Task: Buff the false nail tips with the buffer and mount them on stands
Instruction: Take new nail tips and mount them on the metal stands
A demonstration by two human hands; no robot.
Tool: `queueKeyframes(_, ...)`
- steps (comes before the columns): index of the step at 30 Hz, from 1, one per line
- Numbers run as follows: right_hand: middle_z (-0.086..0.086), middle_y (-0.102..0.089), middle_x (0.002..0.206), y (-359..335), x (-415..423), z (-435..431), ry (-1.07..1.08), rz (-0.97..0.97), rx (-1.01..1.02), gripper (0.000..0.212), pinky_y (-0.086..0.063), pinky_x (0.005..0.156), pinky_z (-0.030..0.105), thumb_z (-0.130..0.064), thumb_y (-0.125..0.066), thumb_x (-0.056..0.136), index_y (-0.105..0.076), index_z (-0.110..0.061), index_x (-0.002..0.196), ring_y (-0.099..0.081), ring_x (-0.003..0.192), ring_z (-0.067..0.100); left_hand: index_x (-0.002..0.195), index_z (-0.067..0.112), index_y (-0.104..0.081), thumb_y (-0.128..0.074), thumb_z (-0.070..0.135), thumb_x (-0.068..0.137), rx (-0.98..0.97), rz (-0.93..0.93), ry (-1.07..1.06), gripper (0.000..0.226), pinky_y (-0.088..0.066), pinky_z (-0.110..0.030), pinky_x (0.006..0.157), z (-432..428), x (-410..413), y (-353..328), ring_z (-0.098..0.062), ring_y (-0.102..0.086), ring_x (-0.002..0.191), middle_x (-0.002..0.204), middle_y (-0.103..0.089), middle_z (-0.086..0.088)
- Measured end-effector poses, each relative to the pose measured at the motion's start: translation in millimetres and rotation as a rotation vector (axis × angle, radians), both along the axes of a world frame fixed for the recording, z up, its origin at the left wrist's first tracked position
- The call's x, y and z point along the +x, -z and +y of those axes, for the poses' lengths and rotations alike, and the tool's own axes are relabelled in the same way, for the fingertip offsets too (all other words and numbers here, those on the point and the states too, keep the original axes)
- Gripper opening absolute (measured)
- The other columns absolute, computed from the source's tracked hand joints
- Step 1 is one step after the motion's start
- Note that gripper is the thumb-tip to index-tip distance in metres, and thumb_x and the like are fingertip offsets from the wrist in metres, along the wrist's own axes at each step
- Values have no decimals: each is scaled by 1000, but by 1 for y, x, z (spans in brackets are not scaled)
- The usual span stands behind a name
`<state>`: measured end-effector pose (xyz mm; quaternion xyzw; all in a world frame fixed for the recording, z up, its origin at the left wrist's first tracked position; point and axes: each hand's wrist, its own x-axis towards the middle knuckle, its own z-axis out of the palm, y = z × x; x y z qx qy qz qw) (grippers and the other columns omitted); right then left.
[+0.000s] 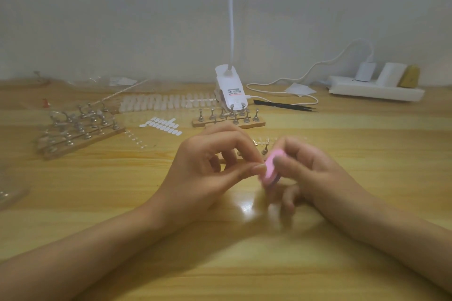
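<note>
Mid-table, our left hand [212,168] pinches a pale tip [259,168], blurred and half hidden, against the pink buffer [272,166] our right hand [308,173] grips. Bare table [220,266] lies near us; stands [228,117] crowd the far side.

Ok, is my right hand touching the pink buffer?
Touching. The head view shows the right hand gripping the pink buffer, with its thumb pressed on the buffer's face.

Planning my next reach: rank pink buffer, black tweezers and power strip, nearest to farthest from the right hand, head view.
1. Pink buffer, held in the right hand.
2. Black tweezers, farther back, centre-right.
3. Power strip, far right, farthest back.
</note>
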<state>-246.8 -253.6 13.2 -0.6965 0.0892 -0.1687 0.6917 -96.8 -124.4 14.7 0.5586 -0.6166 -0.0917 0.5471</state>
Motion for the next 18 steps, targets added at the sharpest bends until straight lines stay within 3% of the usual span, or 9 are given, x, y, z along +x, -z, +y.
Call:
queueKeyframes(2,2,-66,73,1,-1,-3,69,0,67,37,-48,42,24,-54,-74,75,-65,-18,80,-60,53,11,76,14,-72,-78,24,80,-2,-11,5,12,-38,-26,50,0,0,0,-17,-55,64,85,-61,10)
queueKeyframes(6,3,-71,80,0,0,1,-69,14,-47,27,-49,46,21,-37,-72,87,-59,-12,86,-65,62,14,75,15,-71,-76,22,80,1,12,-18,10,-36,-24,50,0,1,0,-18,-55,63,85,-61,9)
queueKeyframes(9,-1,-68,72,0,-1,-3,66,9,47,31,-46,41,21,-48,-72,78,-64,-18,80,-59,54,11,75,15,-71,-76,22,81,5,-10,-1,10,-37,-23,51,0,0,1,-15,-54,64,85,-61,10)
queueKeyframes(13,0,-71,78,0,0,-1,-77,9,-37,24,-47,45,17,-38,-71,87,-61,-16,85,-62,57,5,75,13,-71,-76,22,81,1,-1,-4,12,-37,-24,51,0,2,1,-18,-55,64,85,-61,10)
queueKeyframes(16,-1,-68,75,2,-1,-5,41,6,38,39,-45,42,19,-58,-80,71,-66,-22,80,-58,58,11,77,14,-72,-75,27,81,-3,-15,5,15,-38,-31,49,0,1,2,-18,-55,65,86,-61,10)
queueKeyframes(18,-1,-70,78,0,-1,-3,-41,22,-15,39,-45,44,17,-51,-79,77,-63,-16,86,-59,58,9,77,13,-72,-76,26,81,-6,-6,5,14,-39,-33,49,0,1,1,-19,-56,65,85,-61,10)
